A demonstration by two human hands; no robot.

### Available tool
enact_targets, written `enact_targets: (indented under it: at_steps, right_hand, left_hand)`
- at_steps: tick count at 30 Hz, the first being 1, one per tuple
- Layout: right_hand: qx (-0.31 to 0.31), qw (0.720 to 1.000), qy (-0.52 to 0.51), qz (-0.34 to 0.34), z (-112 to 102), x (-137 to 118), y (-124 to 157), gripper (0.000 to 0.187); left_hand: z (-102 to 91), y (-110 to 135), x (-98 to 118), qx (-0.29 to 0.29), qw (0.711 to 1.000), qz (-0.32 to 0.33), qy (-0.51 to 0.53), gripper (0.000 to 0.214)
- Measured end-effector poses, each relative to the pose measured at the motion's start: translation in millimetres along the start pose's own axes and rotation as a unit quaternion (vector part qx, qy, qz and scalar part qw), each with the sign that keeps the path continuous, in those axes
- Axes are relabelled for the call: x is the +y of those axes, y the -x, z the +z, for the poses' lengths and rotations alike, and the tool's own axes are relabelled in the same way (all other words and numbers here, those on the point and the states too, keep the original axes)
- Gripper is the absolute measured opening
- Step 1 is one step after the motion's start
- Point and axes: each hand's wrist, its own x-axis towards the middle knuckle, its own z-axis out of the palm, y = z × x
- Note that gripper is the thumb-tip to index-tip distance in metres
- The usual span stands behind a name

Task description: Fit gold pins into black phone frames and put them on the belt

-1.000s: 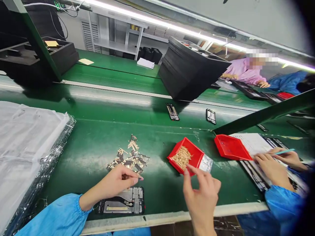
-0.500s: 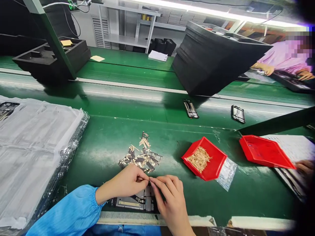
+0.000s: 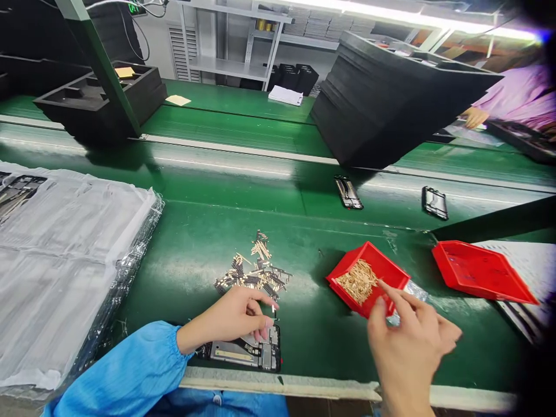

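My left hand (image 3: 237,315) pinches a small dark-and-white strip (image 3: 274,311) upright between thumb and index fingertip. Below it lies a phone frame (image 3: 243,354) with its inner parts showing, near the table edge. My right hand (image 3: 410,330) reaches over a red bin (image 3: 393,269), thumb and index finger apart. The index tip is beside the heap of thin tan strips (image 3: 358,282) in that bin; I see nothing held there. A loose pile of small black-and-gold strips (image 3: 256,278) spreads beyond my left hand.
Wrapped white sheeting (image 3: 78,255) covers the left side. A second red bin (image 3: 482,272) is at the right. Two phone frames (image 3: 348,192) (image 3: 434,202) lie farther back. A tall black tray stack (image 3: 391,104) stands behind them; a person's pink sleeve (image 3: 516,98) shows beyond.
My right hand has left my left hand's fingertips and moved right to the red bin. My left hand stays above the phone frame, the small strip now showing between its fingers.
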Motion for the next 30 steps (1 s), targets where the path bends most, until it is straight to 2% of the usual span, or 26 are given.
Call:
enact_targets:
  at_steps: [1,3,6,8,12,14,15,17,19,20,22,30]
  right_hand:
    - [-0.016,1.0,-0.006,-0.016,-0.1,1.5,-2.0,0.024]
    - [-0.076,0.99,-0.084,-0.082,-0.8,-11.0,3.2,0.021]
    - [-0.171,0.948,-0.204,-0.176,-2.6,-50.0,24.7,0.024]
    - [-0.194,0.932,-0.242,-0.187,-2.9,-72.6,37.4,0.028]
    - [-0.179,0.933,-0.271,-0.156,-0.9,-88.8,42.8,0.024]
    - [-0.208,0.924,-0.298,-0.118,0.0,-88.4,40.1,0.02]
    - [-0.243,0.91,-0.324,-0.09,0.3,-88.1,39.2,0.016]
    - [-0.347,0.855,-0.385,-0.032,0.9,-88.4,39.3,0.011]
    - [-0.439,0.794,-0.42,0.009,2.1,-89.7,41.8,0.015]
    - [-0.467,0.776,-0.424,0.021,3.0,-90.4,43.4,0.017]
    - [-0.494,0.762,-0.416,0.034,5.1,-91.2,46.0,0.019]
    - [-0.515,0.761,-0.394,0.03,7.6,-92.2,45.2,0.017]
  left_hand:
    - [-0.6,-0.6,-0.3,-0.002,0.999,-0.01,0.037,0.05]
    - [-2.7,-2.1,-0.1,-0.011,0.995,-0.02,0.095,0.067]
    - [-7.0,-4.1,0.3,-0.033,0.991,-0.025,0.129,0.078]
    - [-8.7,-5.0,-0.2,-0.047,0.988,-0.03,0.142,0.084]
    - [-7.4,-5.1,0.6,-0.055,0.988,-0.027,0.139,0.089]
    - [-6.1,-4.0,3.2,0.011,0.994,0.015,0.11,0.085]
    - [-5.9,-3.2,5.0,0.066,0.993,0.048,0.085,0.08]
    - [-6.9,-1.2,8.7,0.177,0.977,0.116,0.028,0.065]
    - [-9.3,0.6,11.9,0.233,0.96,0.156,-0.004,0.052]
    - [-10.6,1.2,13.1,0.239,0.957,0.162,-0.005,0.046]
    - [-12.7,1.7,14.3,0.236,0.958,0.161,0.0,0.039]
    - [-11.6,0.1,11.1,0.217,0.965,0.149,-0.021,0.03]
